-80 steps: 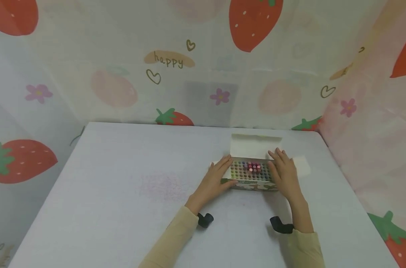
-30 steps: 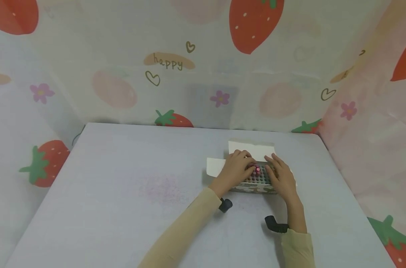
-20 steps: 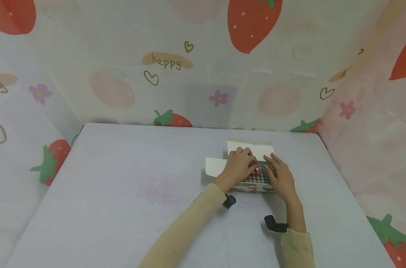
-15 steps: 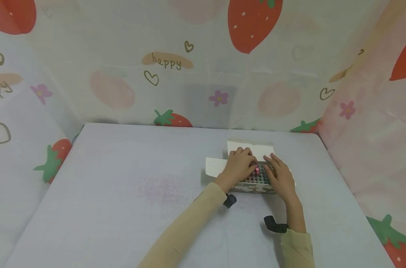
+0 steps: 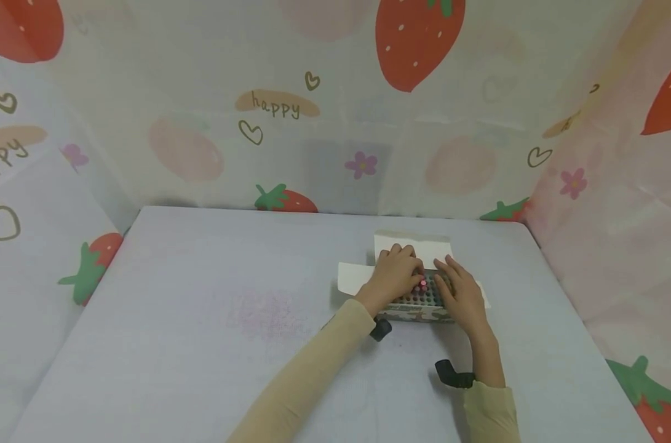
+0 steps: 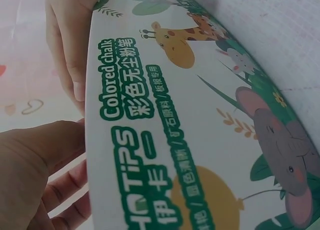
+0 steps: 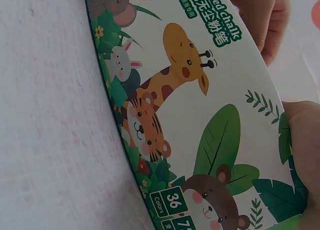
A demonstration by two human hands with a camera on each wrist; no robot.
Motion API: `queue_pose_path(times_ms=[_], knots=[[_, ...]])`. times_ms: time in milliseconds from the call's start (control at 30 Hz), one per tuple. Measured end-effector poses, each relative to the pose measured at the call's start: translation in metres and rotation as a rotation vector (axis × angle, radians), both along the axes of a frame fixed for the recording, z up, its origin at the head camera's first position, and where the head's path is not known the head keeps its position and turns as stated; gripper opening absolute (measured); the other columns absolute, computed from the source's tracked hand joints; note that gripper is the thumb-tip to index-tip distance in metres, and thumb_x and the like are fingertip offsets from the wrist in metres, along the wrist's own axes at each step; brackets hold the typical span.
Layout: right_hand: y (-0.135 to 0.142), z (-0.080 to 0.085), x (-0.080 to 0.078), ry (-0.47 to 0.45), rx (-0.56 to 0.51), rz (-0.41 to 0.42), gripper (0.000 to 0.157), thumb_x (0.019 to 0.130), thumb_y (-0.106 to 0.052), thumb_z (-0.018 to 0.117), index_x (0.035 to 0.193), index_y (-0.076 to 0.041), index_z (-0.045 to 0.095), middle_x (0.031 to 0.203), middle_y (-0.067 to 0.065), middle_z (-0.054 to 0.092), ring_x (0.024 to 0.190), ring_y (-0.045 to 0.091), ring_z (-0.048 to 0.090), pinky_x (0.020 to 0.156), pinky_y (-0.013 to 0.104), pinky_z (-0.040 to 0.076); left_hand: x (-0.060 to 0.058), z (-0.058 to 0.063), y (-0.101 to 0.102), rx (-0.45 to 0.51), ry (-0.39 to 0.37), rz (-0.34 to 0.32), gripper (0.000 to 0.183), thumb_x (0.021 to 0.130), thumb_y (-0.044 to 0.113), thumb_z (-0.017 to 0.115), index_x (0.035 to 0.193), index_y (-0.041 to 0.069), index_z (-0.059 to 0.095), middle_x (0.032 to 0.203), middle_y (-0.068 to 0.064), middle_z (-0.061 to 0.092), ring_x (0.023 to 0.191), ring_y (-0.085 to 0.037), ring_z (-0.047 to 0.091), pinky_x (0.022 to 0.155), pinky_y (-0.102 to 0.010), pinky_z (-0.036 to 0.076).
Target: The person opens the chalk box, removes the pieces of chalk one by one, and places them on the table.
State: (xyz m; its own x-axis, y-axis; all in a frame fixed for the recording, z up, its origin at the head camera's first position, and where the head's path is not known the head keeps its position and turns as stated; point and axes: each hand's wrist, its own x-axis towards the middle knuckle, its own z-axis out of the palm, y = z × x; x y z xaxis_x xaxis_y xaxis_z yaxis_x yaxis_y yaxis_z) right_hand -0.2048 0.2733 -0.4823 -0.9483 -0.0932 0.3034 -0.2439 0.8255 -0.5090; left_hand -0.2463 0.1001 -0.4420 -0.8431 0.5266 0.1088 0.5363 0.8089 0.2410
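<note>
A printed box of coloured chalk [image 5: 418, 314] stands open on the table, its animal-covered front [image 6: 200, 89] filling much of both wrist views. Rows of chalk ends [image 5: 424, 299] show inside, and a few pink chalks [image 5: 423, 283] stick up above the others. My left hand [image 5: 389, 275] reaches over the box's left part, thumb and forefinger pinching at the pink chalks; its palm hides that part of the rows. Along the right end lies my right hand [image 5: 461, 294], fingers spread and loosely bent, thumb over the chalk ends.
White flaps stand out from the box: a left flap [image 5: 353, 277], a back lid [image 5: 420, 247] and a right flap [image 5: 484, 296] partly behind the right hand. A faint purple smudge [image 5: 269, 314] marks the white table [image 5: 202, 369]. A strawberry-print curtain [image 5: 324, 147] hangs behind.
From holding the box's left end, my left hand has moved right, onto the pink chalks, and stays there. The right hand stays at the right end. The left flap now shows uncovered.
</note>
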Motion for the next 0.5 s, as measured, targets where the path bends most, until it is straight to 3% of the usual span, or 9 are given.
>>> queue_pose_path(times_ms=[500], knots=[[-0.009,-0.002,0.002,0.03,0.011,0.028,0.037,0.096,-0.023,0.051,0.129,-0.007,0.052,0.139,0.022,0.041,0.122,0.045,0.041,0.096,0.062,0.031,0.005,-0.01,-0.012,-0.02,0.048,-0.009,0.021,0.093,0.042,0.05,0.106,0.031,0.063,0.11,0.009,0.052,0.105,-0.013,0.045,0.09,-0.036,0.039]])
